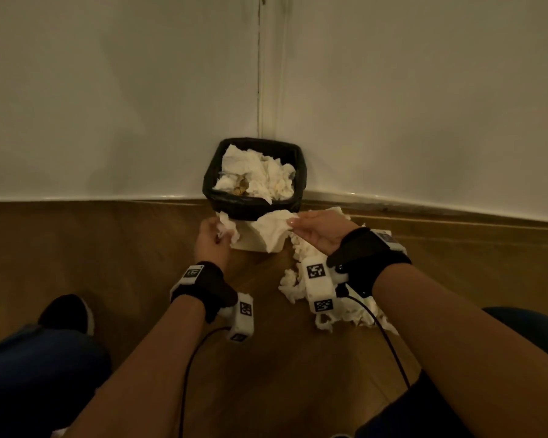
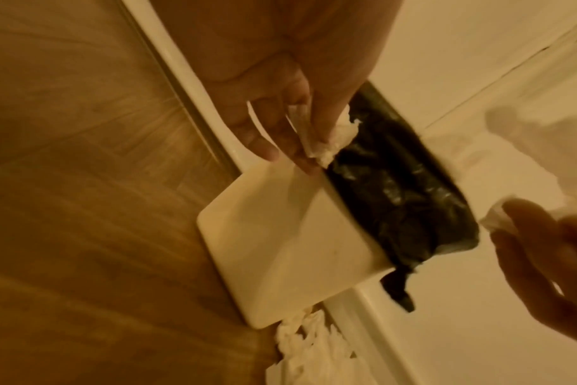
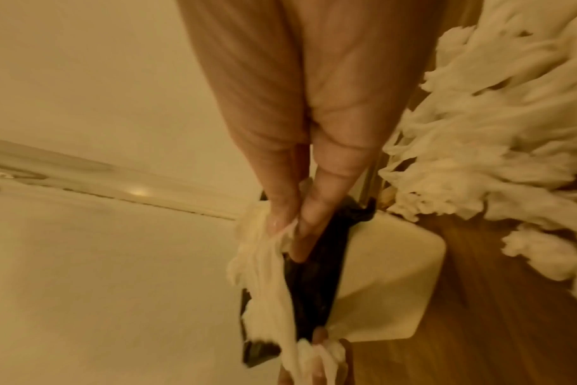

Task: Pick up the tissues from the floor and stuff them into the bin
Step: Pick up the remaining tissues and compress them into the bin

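A white bin (image 1: 250,238) lined with a black bag (image 1: 253,205) stands in the wall corner, heaped with crumpled tissues (image 1: 260,175). In front of it, both hands stretch one white tissue (image 1: 271,227) between them. My left hand (image 1: 214,235) pinches its left end (image 2: 326,140). My right hand (image 1: 301,226) pinches its right end (image 3: 280,229). A pile of loose tissues (image 1: 301,279) lies on the wood floor under my right wrist, and it shows in the right wrist view as a pile of tissues (image 3: 498,146) too.
White walls meet behind the bin (image 2: 274,247), with a skirting board (image 1: 108,197) along the wood floor (image 1: 108,248). My knee and a dark shoe (image 1: 65,314) are at the lower left. Cables (image 1: 187,374) trail from both wrist cameras.
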A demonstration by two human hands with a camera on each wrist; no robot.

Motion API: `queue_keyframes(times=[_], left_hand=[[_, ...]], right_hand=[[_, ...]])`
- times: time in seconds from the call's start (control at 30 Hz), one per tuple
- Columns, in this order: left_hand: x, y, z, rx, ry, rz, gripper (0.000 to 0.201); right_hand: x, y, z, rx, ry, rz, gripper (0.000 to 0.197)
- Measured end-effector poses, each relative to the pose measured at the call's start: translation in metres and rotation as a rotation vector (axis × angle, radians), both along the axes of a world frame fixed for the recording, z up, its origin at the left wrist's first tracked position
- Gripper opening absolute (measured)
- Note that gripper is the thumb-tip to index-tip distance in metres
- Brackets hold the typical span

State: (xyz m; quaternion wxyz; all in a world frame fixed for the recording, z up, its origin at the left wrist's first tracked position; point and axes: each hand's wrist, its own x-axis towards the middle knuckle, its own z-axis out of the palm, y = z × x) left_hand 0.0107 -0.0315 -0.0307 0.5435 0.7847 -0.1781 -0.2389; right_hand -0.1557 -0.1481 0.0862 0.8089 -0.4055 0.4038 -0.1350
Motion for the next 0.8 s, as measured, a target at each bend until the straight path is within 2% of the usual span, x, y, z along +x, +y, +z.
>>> queue_keyframes(times=[0.1,0.2,0.4,0.5,0.57,0.63,0.7,0.73,0.8], left_hand=[[0.0,0.001,0.023,-0.163,-0.036,0.069,0.051],[0.002,0.002,0.048,-0.22,-0.143,0.117,0.045],[0.006,-0.014,0.089,-0.288,-0.33,0.042,0.03],[0.007,-0.029,0.102,-0.295,-0.483,0.004,0.026],[0.009,-0.039,0.107,-0.305,-0.548,-0.006,0.024],[0.012,-0.047,0.108,-0.256,-0.591,-0.045,0.023],[0.017,-0.054,0.105,-0.1,-0.629,-0.123,0.023],[0.018,-0.057,0.103,0.037,-0.682,-0.165,0.023],[0.019,-0.06,0.095,0.278,-0.809,-0.233,0.023]], right_hand=[[0.004,0.002,0.018,-0.037,-0.067,-0.093,0.036],[0.01,-0.002,0.036,-0.13,-0.052,-0.136,0.031],[0.029,-0.02,0.049,-0.5,0.067,-0.24,0.019],[0.044,-0.026,0.046,-0.7,0.125,-0.289,0.016],[0.052,-0.03,0.044,-0.901,0.205,-0.28,0.013],[0.055,-0.034,0.041,-1.173,0.335,-0.234,0.012],[0.058,-0.038,0.037,-1.376,0.434,-0.11,0.015],[0.059,-0.04,0.034,-1.41,0.454,-0.032,0.017],[0.061,-0.039,0.028,-1.31,0.428,0.034,0.012]])
